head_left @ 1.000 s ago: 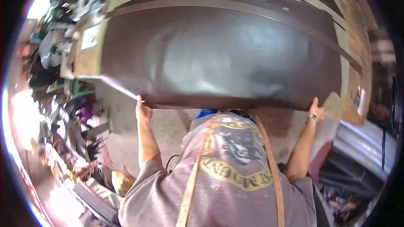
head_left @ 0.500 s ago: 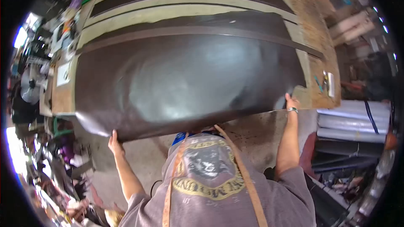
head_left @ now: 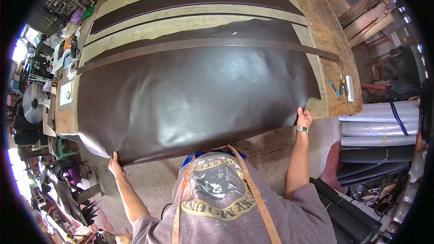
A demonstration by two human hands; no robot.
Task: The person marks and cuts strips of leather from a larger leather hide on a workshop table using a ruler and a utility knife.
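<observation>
A large dark brown sheet of leather [head_left: 194,95] covers much of the table, its near edge hanging over the front. My left hand [head_left: 116,165] pinches the sheet's front left corner, thumb on top. At the front right edge my right hand [head_left: 304,118] also grips the leather, with its thumb on the upper face. The fingers of both hands are partly hidden under the sheet. A long straight dark bar [head_left: 203,43] lies across the leather from left to right. Beyond it rests a separate dark leather strip [head_left: 194,4].
On the table [head_left: 337,31], a blue-handled tool [head_left: 335,89] and a white block [head_left: 349,88] lie at the right. White paper [head_left: 66,93] sits at the left edge. Wrapped rolls [head_left: 379,129] are stacked at right. A tape measure [head_left: 257,190] hangs round my neck.
The whole view has shifted slightly, with the hands appearing lower and further left. Both hands keep hold of the leather's near edge.
</observation>
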